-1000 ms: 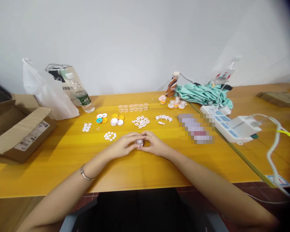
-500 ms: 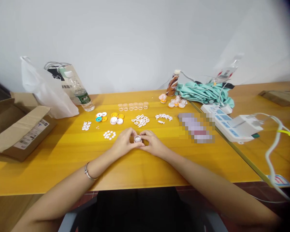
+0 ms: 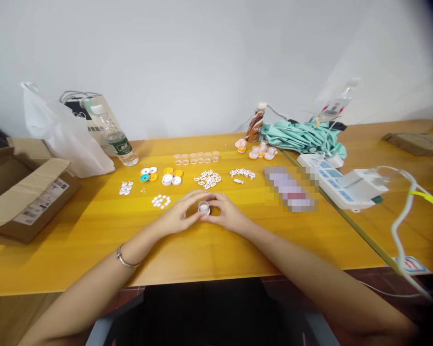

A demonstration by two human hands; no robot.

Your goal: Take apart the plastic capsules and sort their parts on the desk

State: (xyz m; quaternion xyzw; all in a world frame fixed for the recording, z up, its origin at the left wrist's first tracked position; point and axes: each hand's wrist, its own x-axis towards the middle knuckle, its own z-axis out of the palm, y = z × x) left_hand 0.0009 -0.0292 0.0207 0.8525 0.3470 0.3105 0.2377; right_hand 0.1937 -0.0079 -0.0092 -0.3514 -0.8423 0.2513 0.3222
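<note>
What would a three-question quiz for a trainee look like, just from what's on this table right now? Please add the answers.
1. Open question: What small item is between the person's left hand and right hand?
2. Multiple choice: Which wrist wears the bracelet? (A) left (B) right (C) both
3. True or false: The brown bottle stands to the left of the row of clear cups, as the person sees it.

Key:
1. A small clear cup with something white inside.
2. A.
3. False; it stands to the right.
</note>
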